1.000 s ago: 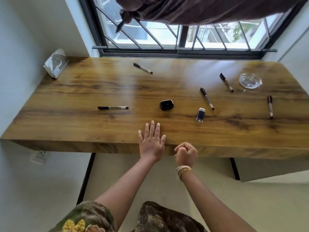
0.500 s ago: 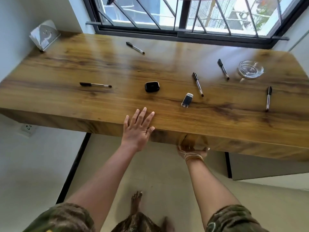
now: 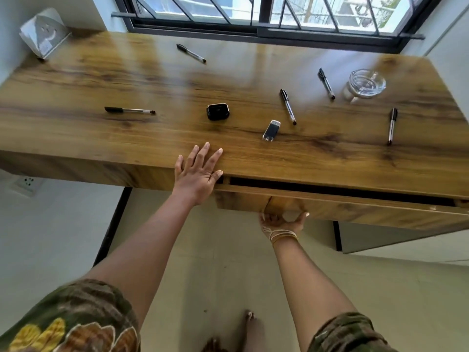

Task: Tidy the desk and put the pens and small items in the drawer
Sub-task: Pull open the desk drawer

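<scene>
Now my wooden drawer (image 3: 355, 210) has slid slightly out, long axis left-right, right hand (image 3: 281, 221) gripping its underside, left hand (image 3: 199, 171) flat on the wood-grain surface (image 3: 152, 80).

I count five pens (image 3: 129, 111) on my desk (image 3: 76, 128). One black case (image 3: 217, 111), one lighter (image 3: 271, 130), one glass ashtray (image 3: 365, 85).

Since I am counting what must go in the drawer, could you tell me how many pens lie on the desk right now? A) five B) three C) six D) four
A: five pens lie on the desk: one far by the window, one at left, one mid-right, one beside the glass dish, one at far right.
</scene>
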The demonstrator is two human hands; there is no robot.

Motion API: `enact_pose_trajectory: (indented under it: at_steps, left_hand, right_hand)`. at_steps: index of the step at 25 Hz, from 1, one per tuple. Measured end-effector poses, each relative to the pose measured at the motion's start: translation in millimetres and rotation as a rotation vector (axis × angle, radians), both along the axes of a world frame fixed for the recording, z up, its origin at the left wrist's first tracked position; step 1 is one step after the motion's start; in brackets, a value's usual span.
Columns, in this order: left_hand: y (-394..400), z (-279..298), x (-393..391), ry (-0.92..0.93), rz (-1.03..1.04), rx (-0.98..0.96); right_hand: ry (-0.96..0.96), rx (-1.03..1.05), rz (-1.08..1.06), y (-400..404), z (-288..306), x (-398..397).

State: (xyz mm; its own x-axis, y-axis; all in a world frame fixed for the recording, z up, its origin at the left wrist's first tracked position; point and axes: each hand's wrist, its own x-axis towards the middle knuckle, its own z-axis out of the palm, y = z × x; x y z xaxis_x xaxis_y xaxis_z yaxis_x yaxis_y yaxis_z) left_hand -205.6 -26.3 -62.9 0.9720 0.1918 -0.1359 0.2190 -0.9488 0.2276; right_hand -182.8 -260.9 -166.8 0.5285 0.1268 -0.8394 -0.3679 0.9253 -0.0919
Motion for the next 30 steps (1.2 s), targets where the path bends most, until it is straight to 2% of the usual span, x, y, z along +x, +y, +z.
enact_pose_trajectory:
  at_steps: [5,8,9,11,12,13,14,15,16,17,18,19,24,30]
  left_hand:
    - [-5,12,-2,0.148,-0.029,0.036]
    - [-35,14,-18,0.133,-0.035,-0.038]
    - [-50,11,-30,0.096,-0.061,-0.065]
    - [-77,4,-56,0.059,-0.131,-0.096]
    - [-87,0,-68,0.063,-0.166,-0.085]
    - [-93,-3,-76,0.068,-0.189,-0.055]
    - [-96,-5,-81,0.069,-0.198,-0.024]
    - [-96,-5,-82,0.071,-0.200,-0.008]
    - [-96,-3,-82,0.080,-0.200,-0.006]
    - [-95,0,-83,0.086,-0.198,-0.011]
    - [-95,0,-86,0.078,-0.200,-0.014]
    - [-95,0,-91,0.065,-0.209,-0.013]
    - [-98,-16,-139,-0.007,-0.250,-0.006]
    - [-113,-20,-196,-0.018,-0.232,0.014]
  right_hand:
    - [0.060,-0.004,0.088,-17,-2,-52]
    - [0.104,-0.241,0.111,-18,26,-67]
    - [0.110,-0.404,0.113,-17,41,-73]
    - [0.039,-0.991,0.108,-10,72,-79]
    - [-0.136,-1.337,0.101,-7,87,-80]
    - [-0.412,-1.644,0.168,-4,99,-79]
    - [-0.685,-1.893,0.312,-2,103,-78]
    - [-0.869,-2.081,0.510,0,103,-73]
    - [-0.947,-2.215,0.745,2,97,-66]
    - [-0.940,-2.313,0.974,3,92,-64]
    - [-0.896,-2.387,1.160,2,85,-66]
    - [-0.867,-2.449,1.254,2,81,-73]
    - [-0.956,-2.540,1.102,-13,73,-120]
    - [-1.054,-2.560,1.122,-30,67,-179]
